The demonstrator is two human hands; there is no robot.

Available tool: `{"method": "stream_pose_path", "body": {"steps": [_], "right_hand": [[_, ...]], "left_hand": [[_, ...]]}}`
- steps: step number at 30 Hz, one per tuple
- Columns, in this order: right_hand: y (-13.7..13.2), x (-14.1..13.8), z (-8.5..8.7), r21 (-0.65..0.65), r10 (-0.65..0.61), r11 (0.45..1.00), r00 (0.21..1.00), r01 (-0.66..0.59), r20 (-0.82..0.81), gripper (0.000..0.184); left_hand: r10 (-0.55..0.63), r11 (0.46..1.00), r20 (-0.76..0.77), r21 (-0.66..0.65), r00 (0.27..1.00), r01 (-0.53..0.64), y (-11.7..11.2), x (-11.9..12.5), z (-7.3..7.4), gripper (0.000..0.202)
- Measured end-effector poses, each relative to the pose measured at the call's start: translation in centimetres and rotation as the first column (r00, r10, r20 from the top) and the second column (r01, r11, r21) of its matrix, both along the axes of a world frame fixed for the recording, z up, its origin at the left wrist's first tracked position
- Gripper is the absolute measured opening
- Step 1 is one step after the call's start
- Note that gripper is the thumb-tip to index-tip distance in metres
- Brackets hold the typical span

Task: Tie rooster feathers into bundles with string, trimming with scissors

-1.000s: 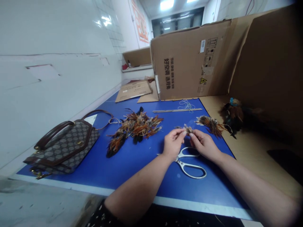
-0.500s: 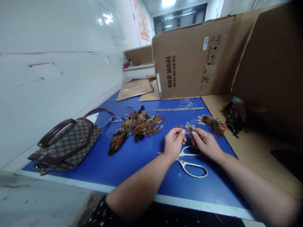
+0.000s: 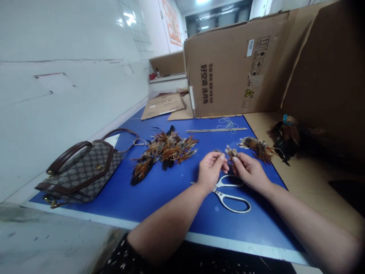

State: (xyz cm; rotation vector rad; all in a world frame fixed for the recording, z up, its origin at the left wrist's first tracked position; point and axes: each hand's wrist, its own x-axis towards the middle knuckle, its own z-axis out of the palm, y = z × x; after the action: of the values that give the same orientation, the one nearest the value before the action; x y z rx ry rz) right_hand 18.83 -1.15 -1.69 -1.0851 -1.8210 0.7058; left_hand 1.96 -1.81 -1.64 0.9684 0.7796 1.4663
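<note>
My left hand (image 3: 210, 171) and my right hand (image 3: 249, 170) meet over the blue table (image 3: 159, 198), both pinching a small tuft of brown feathers (image 3: 231, 153) between fingertips. Silver scissors (image 3: 231, 194) lie flat on the table right under my hands. A loose pile of orange, brown and black feathers (image 3: 164, 151) lies to the left of my hands. A small tied feather bundle (image 3: 257, 147) rests just beyond my right hand.
A patterned handbag (image 3: 82, 171) with brown handles sits at the table's left end by the white wall. A thin stick (image 3: 215, 130) and loose thread (image 3: 226, 123) lie further back. Large cardboard boxes (image 3: 228, 64) stand behind; a dark feather bunch (image 3: 285, 137) lies on cardboard at right.
My hands have stayed together on the small feather tuft, with only slight finger movement. The view has shifted a little; nothing on the table has moved.
</note>
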Motion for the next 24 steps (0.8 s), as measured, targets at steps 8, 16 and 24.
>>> {"method": "stream_pose_path", "body": {"steps": [8,16,24], "right_hand": [[-0.44,-0.25,0.55,0.032,0.040,0.999,0.998,-0.042,0.050,0.039],[-0.38,-0.14,0.19,0.011,0.065,0.998,0.998,-0.065,0.023,0.036],[-0.53,-0.28,0.35,-0.061,0.093,0.994,0.995,-0.095,-0.034,0.038]], "left_hand": [[0.001,1.000,0.013,-0.019,1.000,-0.001,0.18,-0.06,-0.05,0.039],[-0.029,1.000,-0.016,0.013,0.999,0.029,0.13,-0.12,-0.02,0.043],[-0.038,0.995,-0.090,0.093,0.995,0.046,-0.03,-0.13,-0.31,0.042]]}}
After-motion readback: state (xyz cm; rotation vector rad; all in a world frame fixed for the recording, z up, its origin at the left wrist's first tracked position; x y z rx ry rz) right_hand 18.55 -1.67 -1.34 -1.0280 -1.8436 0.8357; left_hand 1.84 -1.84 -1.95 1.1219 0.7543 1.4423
